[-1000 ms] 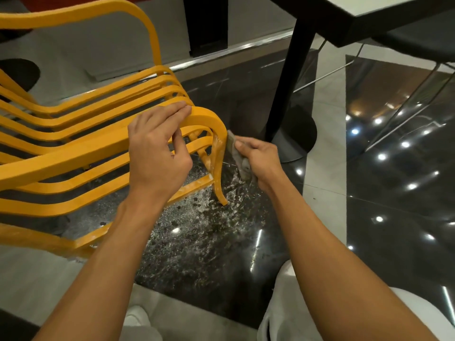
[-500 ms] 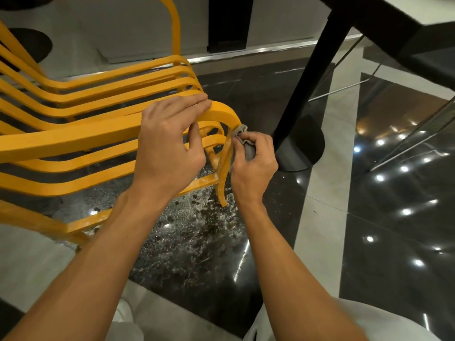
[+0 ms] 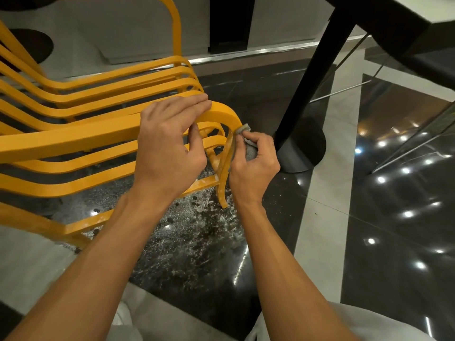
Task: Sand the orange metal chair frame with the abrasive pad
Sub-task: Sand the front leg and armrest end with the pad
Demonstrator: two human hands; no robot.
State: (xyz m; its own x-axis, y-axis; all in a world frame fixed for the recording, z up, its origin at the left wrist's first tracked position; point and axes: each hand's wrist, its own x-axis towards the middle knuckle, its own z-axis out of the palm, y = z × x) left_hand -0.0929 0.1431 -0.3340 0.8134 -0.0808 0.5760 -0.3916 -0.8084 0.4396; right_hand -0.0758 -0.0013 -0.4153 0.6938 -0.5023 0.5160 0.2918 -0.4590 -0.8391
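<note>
At the front leg bend of the orange chair frame (image 3: 73, 141), the right hand (image 3: 253, 166) pinches the grey abrasive pad (image 3: 247, 141) against the metal while the left hand (image 3: 170, 141) grasps the armrest; short, firm strokes following the curve would likely suit.

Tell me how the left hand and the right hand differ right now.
The left hand grips the orange chair frame directly, fingers over its top bar; the right hand pinches the grey abrasive pad. The left hand sits atop the bend; the right hand is beside the front leg, pad against it. Both work the same corner.
</note>
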